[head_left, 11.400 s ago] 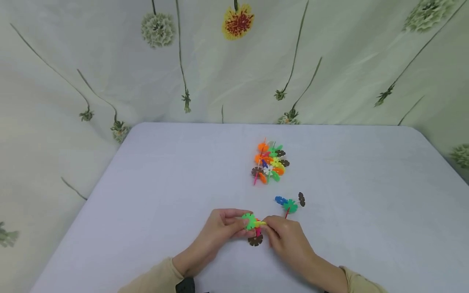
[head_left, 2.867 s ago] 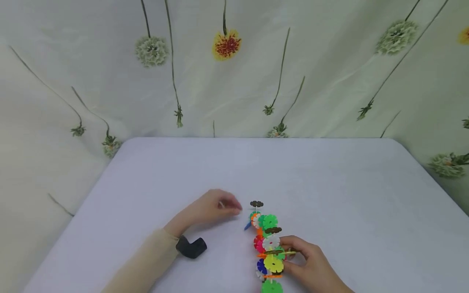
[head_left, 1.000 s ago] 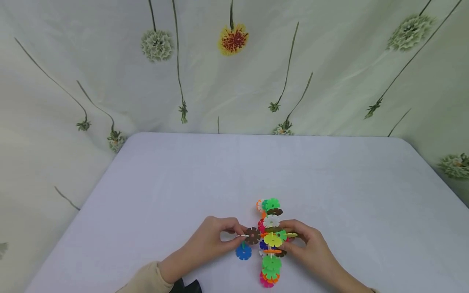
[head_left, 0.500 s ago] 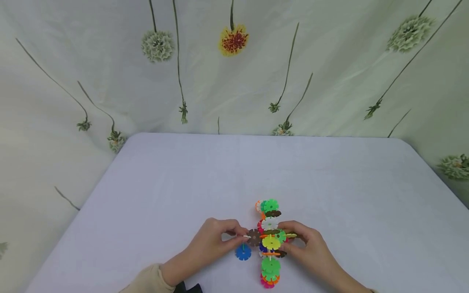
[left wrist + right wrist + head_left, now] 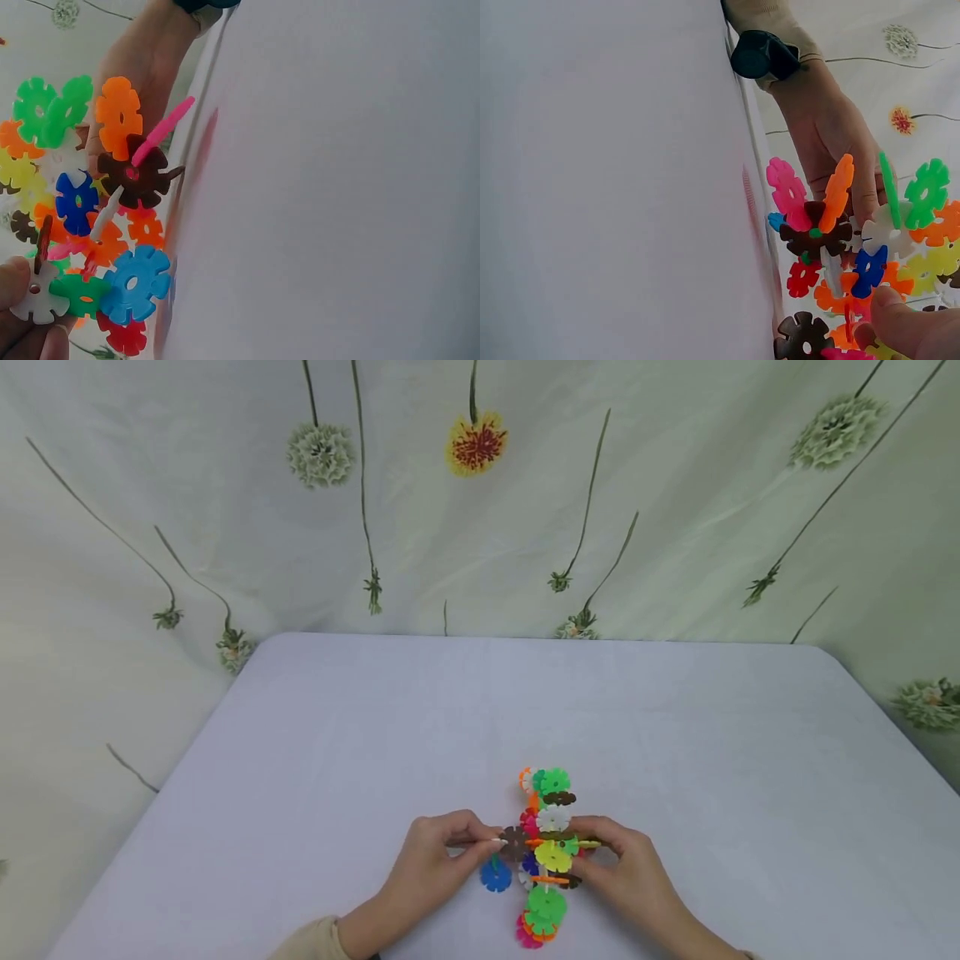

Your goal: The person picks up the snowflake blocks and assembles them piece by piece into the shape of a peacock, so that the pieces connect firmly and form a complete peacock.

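Note:
My right hand (image 5: 633, 868) grips the right side of a long assembly of notched plastic discs, near its yellow disc (image 5: 553, 857). The assembly combines green, orange, white, brown, pink and blue discs. Between thumb and fingers, my left hand (image 5: 435, 860) pinches the white disc (image 5: 37, 300) of a small cluster. That cluster also has a brown disc (image 5: 513, 843), a green disc (image 5: 81, 296) and a blue disc (image 5: 496, 876). In the head view the brown disc meets the assembly's left side; whether their notches interlock is hidden. A thumb (image 5: 904, 322) shows beside the discs in the right wrist view.
Both hands work near the front of a table with a white cover (image 5: 337, 735). Behind it hangs a pale cloth (image 5: 675, 485) printed with flowers. Dark wrist cameras, one (image 5: 761, 56) seen in the right wrist view, sit on the wrists.
Earlier, separate clusters lay on the table; later my left hand picked up the small one and brought it to the assembly's left side. Over the last second the hands and pieces shift only slightly.

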Available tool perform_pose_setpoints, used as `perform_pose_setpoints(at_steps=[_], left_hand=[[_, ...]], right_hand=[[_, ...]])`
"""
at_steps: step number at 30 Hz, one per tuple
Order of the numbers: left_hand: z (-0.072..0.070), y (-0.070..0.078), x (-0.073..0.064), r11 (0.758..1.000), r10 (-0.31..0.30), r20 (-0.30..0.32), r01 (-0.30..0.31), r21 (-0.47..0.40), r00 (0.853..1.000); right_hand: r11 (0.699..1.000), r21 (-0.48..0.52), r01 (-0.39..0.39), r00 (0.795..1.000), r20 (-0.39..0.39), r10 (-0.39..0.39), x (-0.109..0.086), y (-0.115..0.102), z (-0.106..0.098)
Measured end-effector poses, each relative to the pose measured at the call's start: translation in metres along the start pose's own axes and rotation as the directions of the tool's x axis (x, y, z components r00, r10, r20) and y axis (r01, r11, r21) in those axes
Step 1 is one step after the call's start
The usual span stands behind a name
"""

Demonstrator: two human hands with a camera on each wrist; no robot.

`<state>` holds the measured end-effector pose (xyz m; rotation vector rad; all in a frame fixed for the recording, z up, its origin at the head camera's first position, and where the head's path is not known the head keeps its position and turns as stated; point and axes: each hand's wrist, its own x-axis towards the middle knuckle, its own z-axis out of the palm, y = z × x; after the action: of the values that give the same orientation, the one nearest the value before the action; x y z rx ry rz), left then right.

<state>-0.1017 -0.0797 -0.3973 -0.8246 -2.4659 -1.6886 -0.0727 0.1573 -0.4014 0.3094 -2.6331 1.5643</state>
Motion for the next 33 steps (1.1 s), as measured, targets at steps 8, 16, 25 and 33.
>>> perform_pose_setpoints(at_steps=[8, 16, 25, 33], left_hand=[[-0.002, 0.003, 0.0, 0.999, 0.016, -0.013, -0.015, 0.043, 1.0], [0.001, -0.002, 0.0, 0.999, -0.04, -0.022, 0.04, -0.01, 0.999], [-0.002, -0.013, 0.006, 0.999, 0.033, 0.026, -0.033, 0.006, 0.999], [0.002, -0.014, 0.005, 0.998, -0.058, 0.075, 0.057, 0.023, 0.995]], right_hand=[[0.999, -0.046, 0.009, 1.0, -0.005, -0.01, 0.0, -0.003, 0.0], [1.0, -0.029, 0.002, 1.0, -0.006, -0.002, 0.001, -0.003, 0.002], [1.0, 0.01, 0.017, 1.0, -0.024, -0.017, 0.005, -0.001, 0.004], [0.998, 0.056, 0.005, 1.0, 0.0, -0.005, 0.001, 0.001, 0.006]])
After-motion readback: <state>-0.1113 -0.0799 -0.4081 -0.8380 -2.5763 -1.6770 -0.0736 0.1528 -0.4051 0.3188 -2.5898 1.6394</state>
